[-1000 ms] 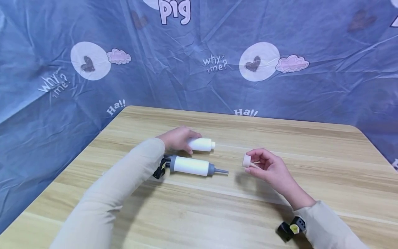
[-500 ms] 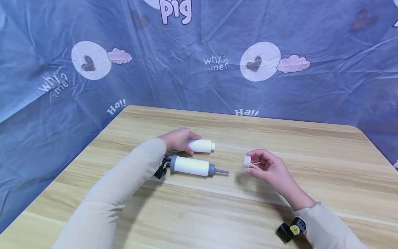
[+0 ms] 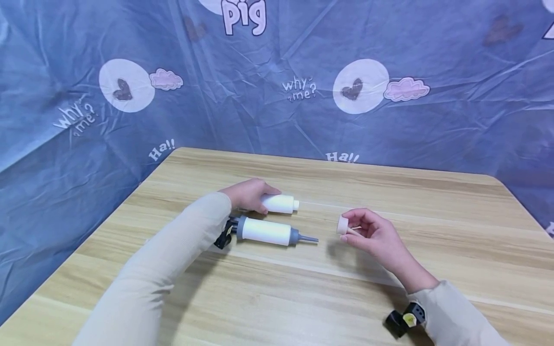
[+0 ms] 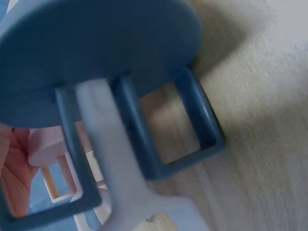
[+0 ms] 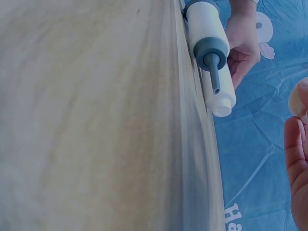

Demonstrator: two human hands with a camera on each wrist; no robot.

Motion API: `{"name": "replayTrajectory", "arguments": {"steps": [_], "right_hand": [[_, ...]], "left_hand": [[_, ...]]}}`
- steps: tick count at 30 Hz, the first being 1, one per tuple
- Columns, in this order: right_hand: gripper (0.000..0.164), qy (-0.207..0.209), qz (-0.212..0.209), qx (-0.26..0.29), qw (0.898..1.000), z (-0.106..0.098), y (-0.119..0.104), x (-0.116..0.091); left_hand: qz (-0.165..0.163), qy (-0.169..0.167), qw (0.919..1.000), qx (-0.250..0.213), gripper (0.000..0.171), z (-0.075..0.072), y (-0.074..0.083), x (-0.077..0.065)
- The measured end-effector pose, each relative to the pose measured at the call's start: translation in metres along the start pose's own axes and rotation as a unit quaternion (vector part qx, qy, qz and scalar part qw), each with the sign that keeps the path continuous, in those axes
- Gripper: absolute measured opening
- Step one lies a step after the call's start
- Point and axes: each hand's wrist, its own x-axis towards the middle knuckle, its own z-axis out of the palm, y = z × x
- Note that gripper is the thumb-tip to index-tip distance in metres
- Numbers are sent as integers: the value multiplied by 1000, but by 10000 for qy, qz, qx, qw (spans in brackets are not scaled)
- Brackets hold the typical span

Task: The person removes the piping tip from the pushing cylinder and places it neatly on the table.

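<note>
My left hand [image 3: 251, 193] grips a white syringe [image 3: 280, 203] lying on its side, thumb near and fingers over the far side. Its short tip points right; the left wrist view shows its pale pinkish flange [image 4: 45, 147] with finger loops. Just nearer lies a second white syringe [image 3: 266, 231] with grey-blue ends and a thin nozzle pointing right. Its blue flange [image 4: 101, 53], loops and white plunger [image 4: 113, 144] fill much of the left wrist view. My right hand [image 3: 374, 234] pinches a small white cap [image 3: 343, 224] with a thin stem above the table, apart from both syringes.
Both syringes lie on a wood-grain table [image 3: 268, 298]. A blue printed cloth [image 3: 242, 110] hangs behind its back edge and along the left side. Each wrist wears a small black camera mount, such as the right one [image 3: 404, 319].
The white syringe has shifted very slightly nearer with my left hand. My right hand and the blue-ended syringe look almost still.
</note>
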Motion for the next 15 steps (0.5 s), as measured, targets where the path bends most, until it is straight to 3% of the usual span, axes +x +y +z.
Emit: {"name": "replayTrajectory", "arguments": {"steps": [15], "right_hand": [[38, -31, 44, -29, 10000, 1, -2, 0]], "left_hand": [[10, 67, 9999, -95, 69, 1, -1, 0]]}}
